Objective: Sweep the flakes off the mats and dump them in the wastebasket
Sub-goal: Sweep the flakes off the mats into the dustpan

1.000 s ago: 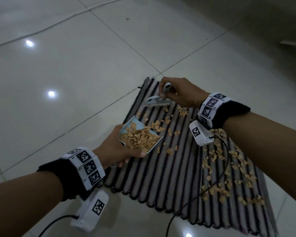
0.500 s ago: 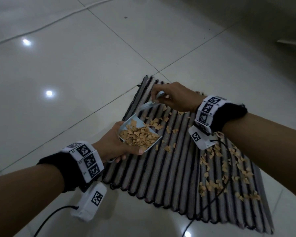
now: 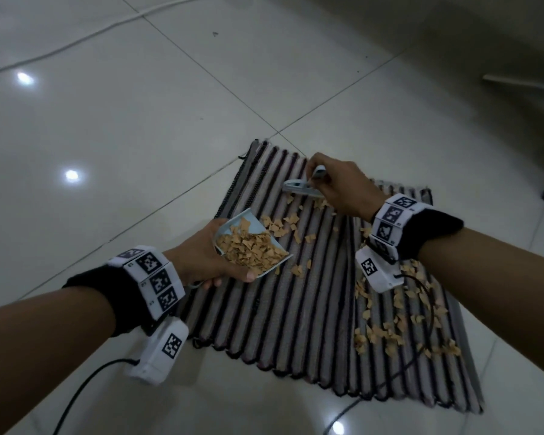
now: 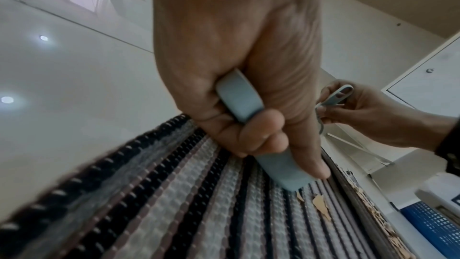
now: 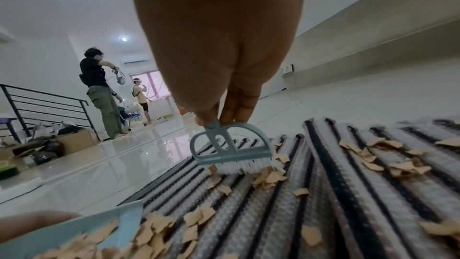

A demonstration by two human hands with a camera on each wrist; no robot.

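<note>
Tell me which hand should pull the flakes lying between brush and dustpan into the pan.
Right. The right hand pinches the brush, whose bristles sit on the mat just behind those flakes. The left hand grips the already loaded dustpan.

Dustpan (image 4: pixel 283 172) handle — mostly hidden inside left hand (image 4: pixel 236 50)

I see a glossy floor (image 3: pixel 139 127) of large pale tiles, mirroring round ceiling lights (image 5: pixel 123 39). A white cable (image 3: pixel 85 34) trails across it. Far off stand a black railing (image 5: pixel 37 103), cardboard boxes (image 5: pixel 74 141), two people (image 5: pixel 99 94), a pink-lit window (image 5: pixel 154 86) and white walls (image 5: pixel 37 56).
</note>
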